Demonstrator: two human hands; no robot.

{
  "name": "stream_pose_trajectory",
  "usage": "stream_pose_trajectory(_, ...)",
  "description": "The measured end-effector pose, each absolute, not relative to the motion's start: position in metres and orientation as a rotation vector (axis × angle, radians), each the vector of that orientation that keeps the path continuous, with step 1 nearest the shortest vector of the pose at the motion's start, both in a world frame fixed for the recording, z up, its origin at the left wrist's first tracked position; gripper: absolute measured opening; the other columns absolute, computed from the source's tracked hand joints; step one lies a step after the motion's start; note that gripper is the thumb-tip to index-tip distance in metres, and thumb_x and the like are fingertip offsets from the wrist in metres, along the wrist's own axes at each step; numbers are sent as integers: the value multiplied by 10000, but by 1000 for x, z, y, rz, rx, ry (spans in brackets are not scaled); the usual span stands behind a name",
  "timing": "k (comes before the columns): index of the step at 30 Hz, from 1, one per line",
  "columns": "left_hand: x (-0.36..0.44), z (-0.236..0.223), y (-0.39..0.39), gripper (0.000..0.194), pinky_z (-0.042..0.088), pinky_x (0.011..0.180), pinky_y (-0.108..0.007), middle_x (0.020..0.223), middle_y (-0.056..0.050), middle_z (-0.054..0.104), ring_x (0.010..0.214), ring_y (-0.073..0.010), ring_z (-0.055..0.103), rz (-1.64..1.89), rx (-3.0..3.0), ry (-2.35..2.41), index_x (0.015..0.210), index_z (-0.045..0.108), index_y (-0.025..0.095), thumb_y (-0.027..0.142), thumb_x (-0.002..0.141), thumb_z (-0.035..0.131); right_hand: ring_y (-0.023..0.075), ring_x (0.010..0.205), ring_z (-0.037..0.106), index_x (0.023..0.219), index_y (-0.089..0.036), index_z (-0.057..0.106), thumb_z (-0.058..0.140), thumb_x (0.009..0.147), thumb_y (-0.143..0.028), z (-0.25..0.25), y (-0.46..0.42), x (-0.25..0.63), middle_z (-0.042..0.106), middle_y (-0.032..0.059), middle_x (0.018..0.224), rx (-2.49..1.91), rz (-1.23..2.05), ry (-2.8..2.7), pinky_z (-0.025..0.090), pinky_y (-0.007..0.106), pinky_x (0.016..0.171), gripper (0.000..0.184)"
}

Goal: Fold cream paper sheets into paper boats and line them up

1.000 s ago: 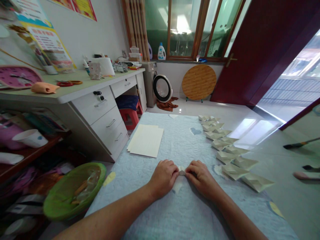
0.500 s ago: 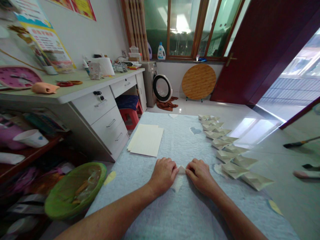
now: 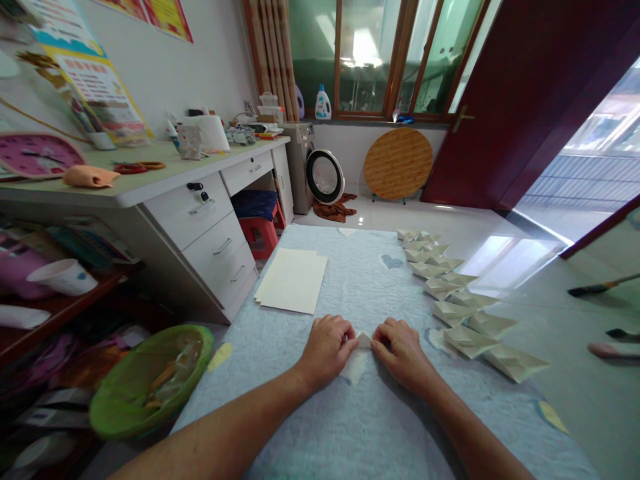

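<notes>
Between my hands is a small folded piece of white paper (image 3: 364, 339), its peak pointing away from me. My left hand (image 3: 330, 350) pinches its left end, and my right hand (image 3: 400, 350) pinches the right end. The fingers cover both ends, so only the middle shows. Both hands rest low over the blue quilted cloth (image 3: 320, 433). Beyond my left hand lies a stack of cream paper sheets (image 3: 295, 280). To the right, several folded paper boats (image 3: 467, 340) stand in rows along the cloth's edge.
A green basket (image 3: 200, 373) with wrappers stands left of the covered table. Behind it are a white-drawered desk (image 3: 200, 213) and a red stool (image 3: 265, 233). An open washing machine (image 3: 300, 160), a round wooden tabletop (image 3: 399, 163) and a dark red door (image 3: 500, 100) are farther back.
Almost nothing differs. Both hands keep their pinch on the folded paper, and slightly more of its middle shows between the fingers.
</notes>
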State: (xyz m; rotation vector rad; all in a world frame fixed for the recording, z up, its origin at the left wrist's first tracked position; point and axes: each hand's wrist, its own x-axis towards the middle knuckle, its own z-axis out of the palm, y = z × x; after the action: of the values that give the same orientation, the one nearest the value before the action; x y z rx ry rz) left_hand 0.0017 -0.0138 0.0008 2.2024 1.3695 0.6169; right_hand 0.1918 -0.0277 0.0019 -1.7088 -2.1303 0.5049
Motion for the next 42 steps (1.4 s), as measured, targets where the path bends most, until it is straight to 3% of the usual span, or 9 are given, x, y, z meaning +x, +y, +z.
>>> stream_pose_trajectory(13,4,3,-16,170,356,810,-341,860,-35,632,883,-206,538,476,2321,1468,783,635,176,269,916,586,211,858,530,766,-190,652,567,902,-219,2,-28,185,636,34,844,-1824,458,-2120,281,334,774,163)
stream_pose_trajectory(38,8,2,-19,155,367,835,-382,895,-43,614,918,-232,523,454,2337,1576,822,634,183,287,919,573,218,869,518,780,-195,637,581,877,-244,-2,-29,183,625,39,861,-1899,373,-2113,266,327,758,123)
stream_pose_trajectory(42,7,1,-21,81,376,845,-378,918,-31,616,923,-223,522,517,2331,1548,934,641,199,265,906,603,217,879,520,800,-197,635,590,870,-235,-1,-29,182,625,37,877,-1899,367,-2109,266,326,761,91)
